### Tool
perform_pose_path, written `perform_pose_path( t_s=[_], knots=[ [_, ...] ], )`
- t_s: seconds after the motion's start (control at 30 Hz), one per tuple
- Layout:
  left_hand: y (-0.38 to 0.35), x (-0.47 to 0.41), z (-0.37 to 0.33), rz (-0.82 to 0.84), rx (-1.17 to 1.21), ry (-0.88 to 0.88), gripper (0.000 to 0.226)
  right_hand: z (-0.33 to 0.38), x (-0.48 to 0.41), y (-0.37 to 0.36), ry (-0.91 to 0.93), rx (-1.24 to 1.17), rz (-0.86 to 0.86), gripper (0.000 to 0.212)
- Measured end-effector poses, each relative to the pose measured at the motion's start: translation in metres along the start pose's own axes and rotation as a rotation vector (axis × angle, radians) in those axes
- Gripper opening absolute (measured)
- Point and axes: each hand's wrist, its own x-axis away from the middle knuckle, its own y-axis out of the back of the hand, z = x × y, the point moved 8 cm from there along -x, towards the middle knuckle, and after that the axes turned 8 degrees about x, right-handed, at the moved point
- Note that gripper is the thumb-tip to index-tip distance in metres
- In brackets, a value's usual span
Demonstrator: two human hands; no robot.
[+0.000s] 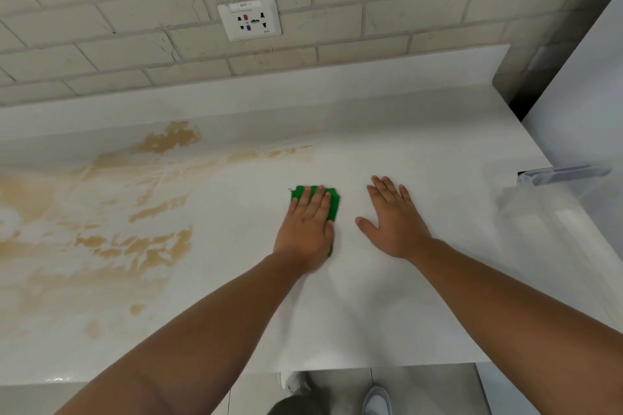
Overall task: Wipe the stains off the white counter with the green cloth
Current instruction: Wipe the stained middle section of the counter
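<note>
My left hand (pixel 308 224) lies flat with straight fingers on the green cloth (pixel 333 200), pressing it onto the white counter (pixel 421 145). Only the cloth's far edge and right side show beyond the fingers. My right hand (pixel 392 221) rests open, palm down, on the bare counter just right of the cloth. Tan-brown stains (pixel 135 246) smear the left half of the counter, with a patch at the back (pixel 168 140) and a thin streak (pixel 269 155) beyond the cloth.
A tiled wall with a socket plate (pixel 250 19) rises behind the counter. A white appliance or cabinet (pixel 580 104) stands at the right end, with a handle-like part (pixel 563 173). The counter's front edge runs below my forearms; floor and shoes (pixel 377 399) show beneath.
</note>
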Motion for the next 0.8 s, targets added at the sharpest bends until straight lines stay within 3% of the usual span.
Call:
perform_pose_path(
  t_s=[0.2, 0.33, 0.43, 0.57, 0.8],
  knots=[
    [-0.005, 0.055, 0.010, 0.052, -0.003, -0.238, 0.060, -0.002, 0.016, 0.021, 0.015, -0.226, -0.036, 0.067],
    [0.011, 0.080, 0.080, -0.030, 0.042, 0.007, 0.064, -0.001, 0.045, 0.028, 0.096, -0.084, -0.106, 0.063],
    [0.019, 0.080, 0.100, -0.081, 0.058, 0.209, 0.067, -0.004, 0.064, 0.018, 0.118, 0.067, -0.089, 0.072],
    [0.015, 0.054, 0.064, -0.111, 0.052, 0.284, 0.060, -0.015, 0.081, 0.007, 0.091, 0.155, -0.006, 0.086],
    [-0.019, 0.047, -0.062, -0.027, 0.078, -0.043, 0.061, -0.018, 0.107, 0.008, 0.105, 0.079, 0.010, 0.081]
  ],
)
